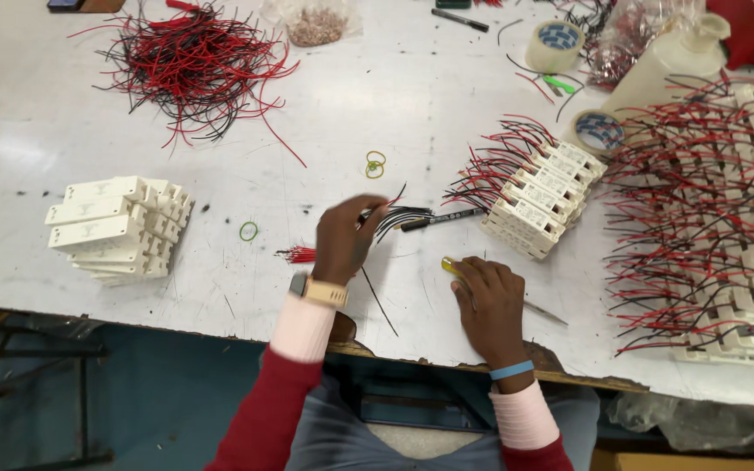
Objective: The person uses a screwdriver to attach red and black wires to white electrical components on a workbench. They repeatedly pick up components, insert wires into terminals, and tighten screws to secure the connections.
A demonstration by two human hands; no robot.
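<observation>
Fingers of left hand (345,240) pinching wires (394,218), right hand (490,301) curled around screwdriver (517,301)

I am at a worn white workbench (394,96) in an assembly workshop. Heaps of cut red and black wires (189,65), stacks of white plastic housings (119,228), wired units (538,196) and tape rolls (556,44) cover it.

Open tabletop (325,113) is left toward twelve o'clock of the hands, between the loose wire heap (194,57) at eleven and the wired white housings (538,187) at two. Passage at three is blocked by what appears to be a dense spread of wired units (717,218). At nine, a stack of white casings (119,228) stands well apart, with bare surface between.
</observation>
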